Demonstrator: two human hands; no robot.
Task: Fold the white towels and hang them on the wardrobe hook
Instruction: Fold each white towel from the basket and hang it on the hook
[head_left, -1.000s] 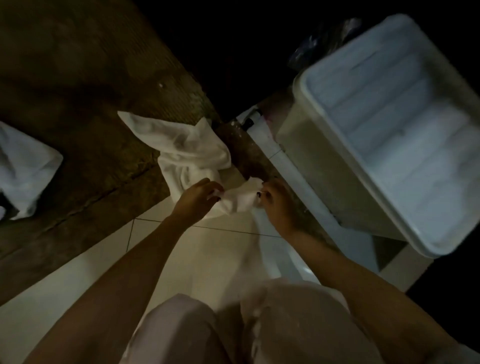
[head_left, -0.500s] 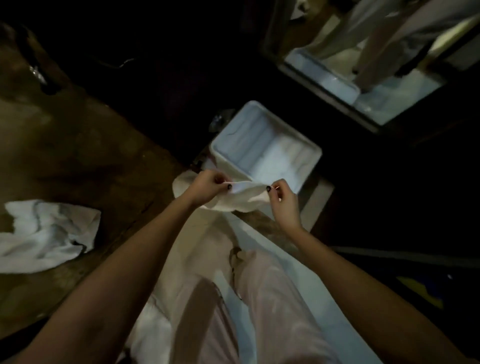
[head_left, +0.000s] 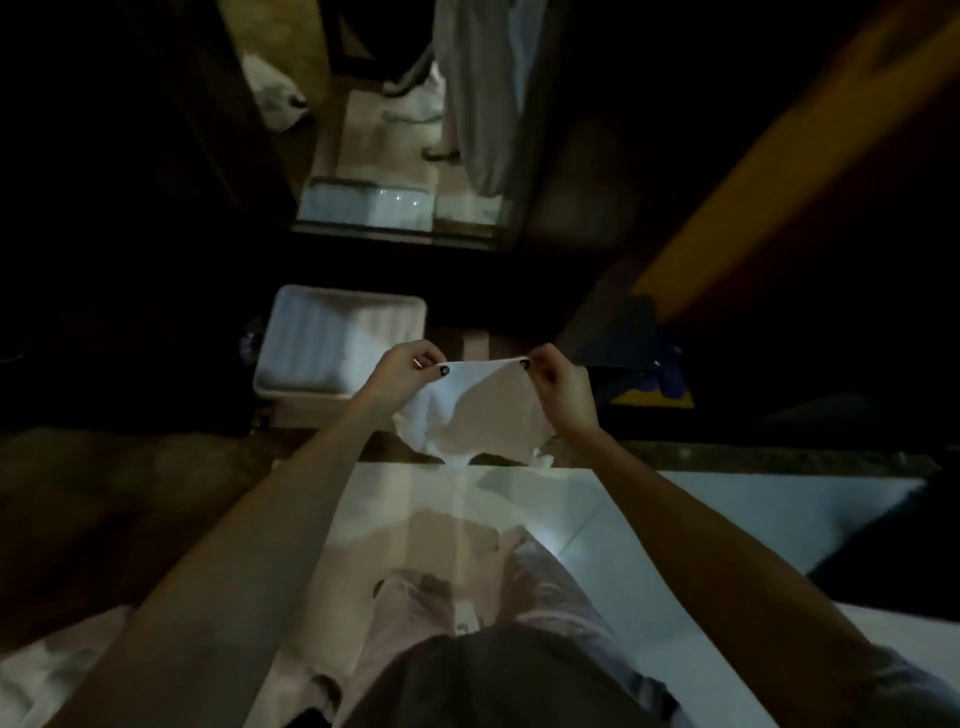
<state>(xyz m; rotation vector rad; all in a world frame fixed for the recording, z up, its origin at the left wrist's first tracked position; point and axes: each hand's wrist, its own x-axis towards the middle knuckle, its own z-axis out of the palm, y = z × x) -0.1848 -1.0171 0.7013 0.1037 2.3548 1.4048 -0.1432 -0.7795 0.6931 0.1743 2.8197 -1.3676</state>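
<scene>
“White towel (head_left: 483, 410) is up off the floor, dead centre; left hand (head_left: 408, 371) pinches one top corner, right hand (head_left: 563, 387) pinches the other, dark-painted thumbnails on the cloth; the two hands are held apart.”

“Which way does it run?”

“Top edge is taut from nine o'clock to three o'clock; the cloth hangs from it toward six o'clock, bottom bunched and ragged; whether the long side is the width or the drop, I cannot tell.”

“And the room?”

“Dim; glossy pale floor tiles (head_left: 649, 519) under the forearms; rough brown ground (head_left: 130, 493) at eight o'clock; a white tub (head_left: 343, 295) just beyond the left hand at ten o'clock; a mirror (head_left: 395, 171) at twelve o'clock showing a tub and pale trouser legs; something blue (head_left: 634, 343) at two o'clock, too dark to name.”
</scene>
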